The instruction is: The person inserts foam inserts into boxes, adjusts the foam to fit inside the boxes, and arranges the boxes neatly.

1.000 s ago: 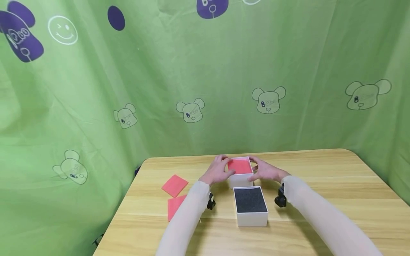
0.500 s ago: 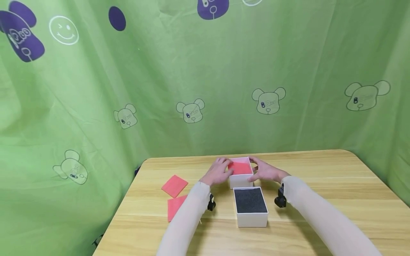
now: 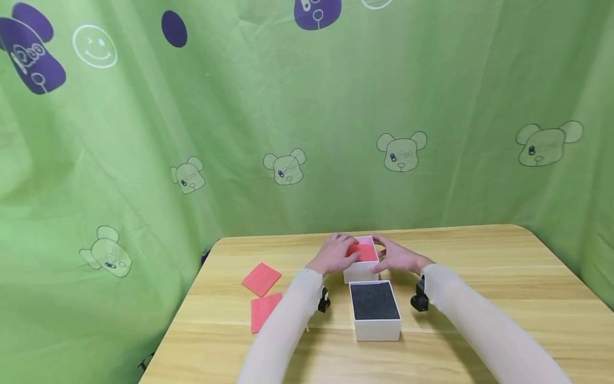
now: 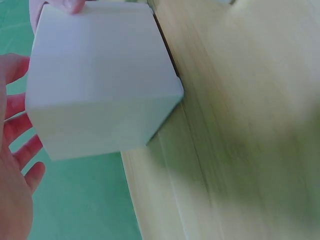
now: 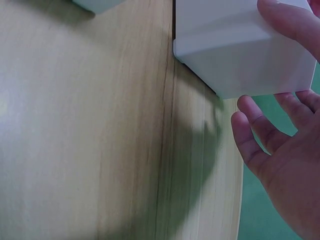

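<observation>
A white box [image 3: 361, 273] stands near the far edge of the table with a red sheet [image 3: 366, 252] inside it. My left hand [image 3: 334, 255] reaches over the box's left rim, its loosely bent fingers above or at the sheet; their exact contact is hidden. In the left wrist view, the left hand's fingers [image 4: 22, 120] spread behind the box. My right hand [image 3: 399, 257] grips the box's right side. Its thumb [image 5: 285, 17] presses the near wall, while the other fingers reach along the right side.
Nearer stands a second white box [image 3: 377, 329] filled with a dark grey pad [image 3: 375, 301]. Two red sheets [image 3: 261, 279] lie at the left of the wooden table [image 3: 479, 298], one partly behind the left sleeve. A green curtain [image 3: 336, 96] hangs behind the table.
The red sheet lies lower inside the far box, with more of its back inner wall showing. My left hand has shifted right over the rim; the right hand has stayed put.
</observation>
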A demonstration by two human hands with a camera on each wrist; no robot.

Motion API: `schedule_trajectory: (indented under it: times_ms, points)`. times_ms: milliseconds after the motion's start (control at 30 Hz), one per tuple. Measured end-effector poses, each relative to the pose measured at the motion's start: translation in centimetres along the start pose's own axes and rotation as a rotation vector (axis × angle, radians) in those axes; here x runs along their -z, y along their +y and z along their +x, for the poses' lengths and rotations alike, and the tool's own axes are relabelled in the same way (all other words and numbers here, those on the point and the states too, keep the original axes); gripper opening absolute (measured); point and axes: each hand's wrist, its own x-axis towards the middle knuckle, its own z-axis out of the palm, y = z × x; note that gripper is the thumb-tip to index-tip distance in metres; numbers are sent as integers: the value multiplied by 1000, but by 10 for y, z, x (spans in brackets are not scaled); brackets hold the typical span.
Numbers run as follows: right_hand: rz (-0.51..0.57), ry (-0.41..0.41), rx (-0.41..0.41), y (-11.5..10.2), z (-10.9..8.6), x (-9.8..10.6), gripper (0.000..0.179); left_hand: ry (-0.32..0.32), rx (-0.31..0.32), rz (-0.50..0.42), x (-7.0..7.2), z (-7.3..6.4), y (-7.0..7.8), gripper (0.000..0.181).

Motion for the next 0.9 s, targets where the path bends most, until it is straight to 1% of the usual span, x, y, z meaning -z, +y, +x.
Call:
schedule_trajectory:
  times_ms: [133, 233, 433, 733, 800, 900]
  points:
    - [-15, -5, -7, 1, 1, -2, 103, -18, -15, 4, -3, 4, 6, 39]
    - [-22, -3, -25, 1, 1, -3, 102, -32, -25, -13, -5, 6, 8, 39]
    - [-25, -8, -31, 0, 0, -4, 102, -46, -31, -36, -7, 8, 12, 36]
    - [-22, 1, -44, -5, 0, -1, 102, -54, -42, -11, -8, 13, 11, 36]
    - [-21, -4, -39, -5, -1, -1, 102, -55, -46, -27, -7, 13, 10, 37]
    - [-16, -7, -34, -4, -1, 0, 102, -38, -54, -71, -6, 12, 7, 39]
